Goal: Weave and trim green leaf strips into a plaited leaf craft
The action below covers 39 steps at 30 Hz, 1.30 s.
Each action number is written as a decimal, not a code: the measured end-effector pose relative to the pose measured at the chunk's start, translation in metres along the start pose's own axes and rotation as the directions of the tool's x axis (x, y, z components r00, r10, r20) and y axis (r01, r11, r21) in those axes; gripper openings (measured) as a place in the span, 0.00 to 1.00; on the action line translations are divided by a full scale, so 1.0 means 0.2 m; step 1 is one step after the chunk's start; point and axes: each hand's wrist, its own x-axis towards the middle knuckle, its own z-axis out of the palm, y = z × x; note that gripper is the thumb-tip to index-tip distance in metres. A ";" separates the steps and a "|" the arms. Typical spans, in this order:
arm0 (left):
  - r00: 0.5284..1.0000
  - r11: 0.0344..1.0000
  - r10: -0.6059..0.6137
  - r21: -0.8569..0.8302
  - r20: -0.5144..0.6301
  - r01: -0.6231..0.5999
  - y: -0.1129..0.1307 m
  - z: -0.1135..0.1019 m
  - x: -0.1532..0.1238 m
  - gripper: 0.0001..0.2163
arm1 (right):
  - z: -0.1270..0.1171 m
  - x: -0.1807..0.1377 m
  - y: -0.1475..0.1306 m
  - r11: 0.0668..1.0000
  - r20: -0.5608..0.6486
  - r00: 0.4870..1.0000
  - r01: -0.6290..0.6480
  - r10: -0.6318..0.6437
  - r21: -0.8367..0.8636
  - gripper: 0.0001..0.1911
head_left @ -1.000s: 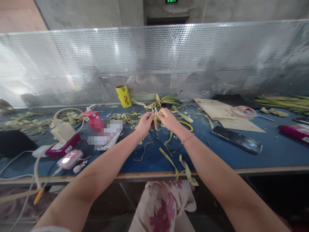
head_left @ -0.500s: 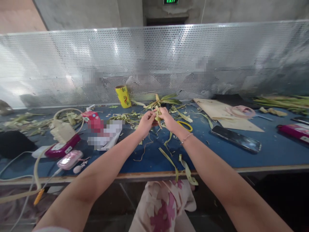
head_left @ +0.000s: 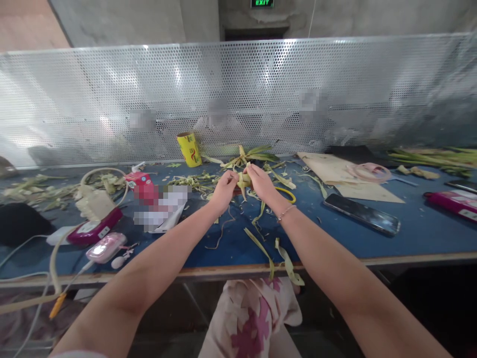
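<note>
My left hand (head_left: 224, 189) and my right hand (head_left: 260, 180) meet over the middle of the blue table (head_left: 417, 233). Both are closed on a small folded piece of pale green leaf strips (head_left: 243, 181), held just above the table. Loose strips trail down from it. More leaf strips (head_left: 278, 253) lie in front of my hands and hang over the table's near edge. A heap of leaves (head_left: 249, 155) lies behind my hands.
A yellow can (head_left: 190, 148) stands at the back by the perforated metal screen (head_left: 112, 99). A black phone (head_left: 361, 214) and brown paper (head_left: 346, 174) lie to the right. Pink devices (head_left: 106, 246), cables and a red packet (head_left: 143, 181) lie to the left. Yellow-handled scissors (head_left: 286, 191) lie by my right wrist.
Both hands have shifted slightly and turned the folded leaf piece between the fingers; the grip on it has stayed. Nothing else has moved.
</note>
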 end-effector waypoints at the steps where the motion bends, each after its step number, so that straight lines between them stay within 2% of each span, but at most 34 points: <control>1: 1.000 1.000 -0.011 -0.007 0.005 0.011 0.00 0.00 0.00 0.07 | 0.00 0.00 0.00 0.999 -0.009 1.000 0.018 -0.019 -0.029 0.20; 5: 0.999 0.998 -0.044 0.035 -0.001 0.044 -0.01 0.00 0.00 0.07 | 0.00 0.00 0.00 0.979 -0.045 0.991 0.119 -0.128 -0.165 0.19; 9: 0.994 0.947 0.094 0.314 -0.060 -0.071 -0.01 -0.02 -0.01 0.06 | 0.00 -0.02 -0.02 0.968 -0.078 0.981 0.162 -0.180 -0.191 0.19; 11: 0.986 0.911 0.141 0.401 -0.092 -0.093 -0.01 -0.02 -0.02 0.05 | -0.01 -0.02 -0.03 0.970 -0.096 0.979 0.159 -0.179 -0.181 0.18; 13: 0.987 0.932 0.105 0.360 -0.122 -0.055 0.00 -0.01 -0.02 0.04 | -0.01 -0.03 -0.04 0.972 -0.113 0.979 0.147 -0.169 -0.181 0.19; 16: 0.987 0.983 -0.040 0.173 -0.158 0.068 0.02 0.02 -0.02 0.04 | -0.01 -0.03 -0.04 0.970 -0.113 0.980 0.142 -0.166 -0.198 0.19; 21: 0.954 0.974 -0.223 0.003 -0.199 0.228 0.05 0.04 -0.03 0.05 | 0.00 -0.05 -0.05 0.960 -0.015 0.978 0.200 -0.207 -0.195 0.17; 23: 0.955 0.975 -0.217 0.009 -0.200 0.223 0.05 0.03 -0.04 0.06 | 0.00 -0.05 -0.05 0.955 0.014 0.973 0.229 -0.231 -0.188 0.16; 27: 0.981 0.990 -0.036 0.129 -0.190 0.061 0.05 0.02 -0.04 0.07 | 0.00 -0.05 -0.05 0.937 0.034 0.963 0.270 -0.269 -0.224 0.15; 28: 0.980 0.988 -0.028 0.141 -0.197 0.056 0.05 0.02 -0.04 0.07 | 0.00 -0.05 -0.05 0.926 0.038 0.955 0.294 -0.294 -0.238 0.14; 33: 0.945 0.958 -0.276 0.029 -0.175 0.285 0.08 0.02 -0.03 0.05 | 0.01 -0.07 -0.05 0.856 0.110 0.925 0.379 -0.364 -0.352 0.13; 34: 0.948 0.958 -0.271 0.046 -0.167 0.282 0.08 0.01 -0.02 0.05 | 0.01 -0.08 -0.05 0.845 0.127 0.921 0.388 -0.367 -0.369 0.13; 36: 0.968 0.967 -0.168 0.159 -0.185 0.198 0.07 -0.01 -0.01 0.06 | 0.02 -0.08 -0.06 0.840 0.125 0.912 0.408 -0.390 -0.359 0.14; 39: 0.978 0.917 0.039 0.396 -0.207 0.047 0.05 -0.03 0.01 0.07 | 0.04 -0.07 -0.05 0.874 0.006 0.906 0.411 -0.424 -0.260 0.14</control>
